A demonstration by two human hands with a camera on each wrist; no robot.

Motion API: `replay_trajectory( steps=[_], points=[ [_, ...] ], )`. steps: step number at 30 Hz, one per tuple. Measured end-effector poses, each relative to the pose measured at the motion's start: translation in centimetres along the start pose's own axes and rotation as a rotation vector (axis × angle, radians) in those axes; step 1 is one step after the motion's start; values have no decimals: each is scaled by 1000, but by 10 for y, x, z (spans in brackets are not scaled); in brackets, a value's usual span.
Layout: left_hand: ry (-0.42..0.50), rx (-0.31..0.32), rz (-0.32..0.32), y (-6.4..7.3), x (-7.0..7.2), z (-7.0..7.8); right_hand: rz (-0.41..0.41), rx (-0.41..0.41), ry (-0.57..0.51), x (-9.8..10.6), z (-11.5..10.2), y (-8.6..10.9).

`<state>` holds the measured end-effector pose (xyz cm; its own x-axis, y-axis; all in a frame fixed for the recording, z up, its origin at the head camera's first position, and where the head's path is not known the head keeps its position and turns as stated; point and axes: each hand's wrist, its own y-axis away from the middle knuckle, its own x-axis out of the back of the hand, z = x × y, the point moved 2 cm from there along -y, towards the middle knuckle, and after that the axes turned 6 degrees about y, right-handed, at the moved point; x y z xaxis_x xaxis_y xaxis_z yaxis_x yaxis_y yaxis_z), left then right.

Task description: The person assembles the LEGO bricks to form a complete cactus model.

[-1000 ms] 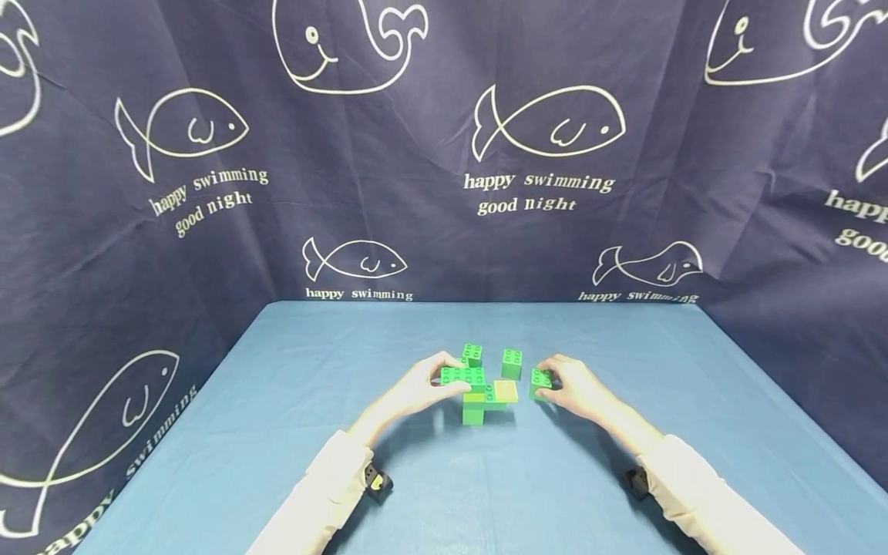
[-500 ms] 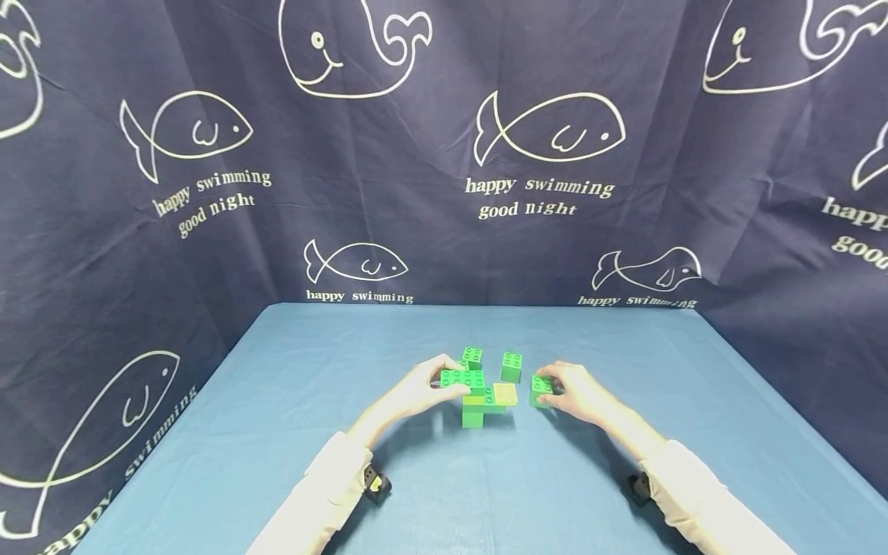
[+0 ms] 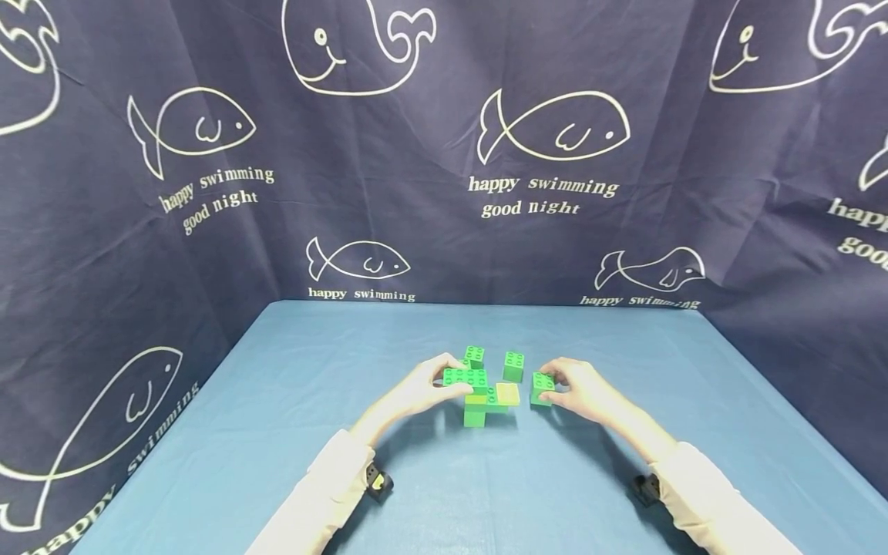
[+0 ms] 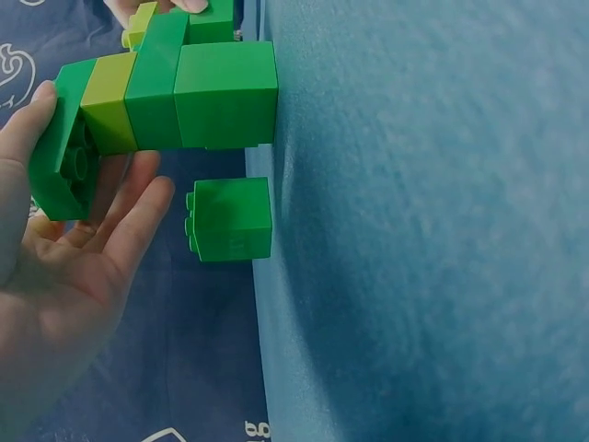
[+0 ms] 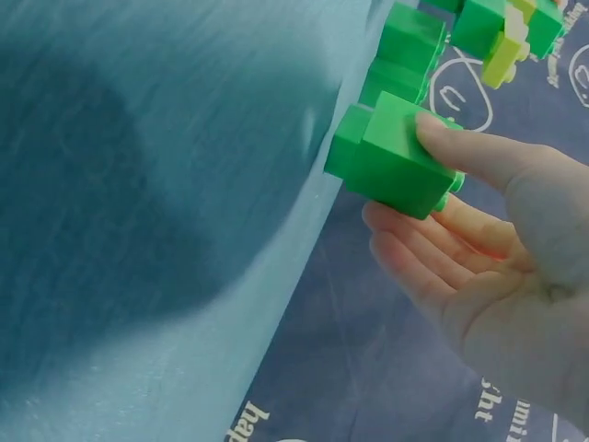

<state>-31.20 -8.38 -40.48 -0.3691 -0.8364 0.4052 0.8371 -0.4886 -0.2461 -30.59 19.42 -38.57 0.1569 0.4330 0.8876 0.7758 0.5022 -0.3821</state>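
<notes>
Building bricks stacked into a figure stand mid-table: a long green brick (image 3: pixel 465 378) on top, a lime brick (image 4: pixel 109 103) under it, a green layer with a yellow plate (image 3: pixel 509 395) to its right, and a green base brick (image 3: pixel 475 418). My left hand (image 3: pixel 425 390) grips the long top brick, thumb on the near side and fingers on the far side. To the right of the stack, my right hand (image 3: pixel 581 390) pinches a square green brick (image 5: pixel 405 155) between thumb and fingers; its studs face the palm in the right wrist view.
Behind the stack are more loose green bricks, one at the back left (image 3: pixel 475 355) and one square brick (image 3: pixel 513 367) between the hands. A blue cloth (image 3: pixel 444 493) covers the table. A dark patterned curtain (image 3: pixel 444 254) hangs around the back and sides.
The head view has shifted slightly. Both hands keep their grips in nearly the same places, and the studs of the brick in the right hand show a little more.
</notes>
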Motion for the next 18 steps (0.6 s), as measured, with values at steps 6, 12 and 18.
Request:
replay_trajectory(
  steps=[6, 12, 18],
  points=[
    [-12, 10, 0, 0, 0, -1, 27, 22, -18, 3, -4, 0],
    [6, 15, -6, 0, 0, -1, 27, 10, -37, 11, -6, -1],
    [21, 7, -13, -2, 1, -3, 74, 40, -53, 22, -9, -3]
  ],
)
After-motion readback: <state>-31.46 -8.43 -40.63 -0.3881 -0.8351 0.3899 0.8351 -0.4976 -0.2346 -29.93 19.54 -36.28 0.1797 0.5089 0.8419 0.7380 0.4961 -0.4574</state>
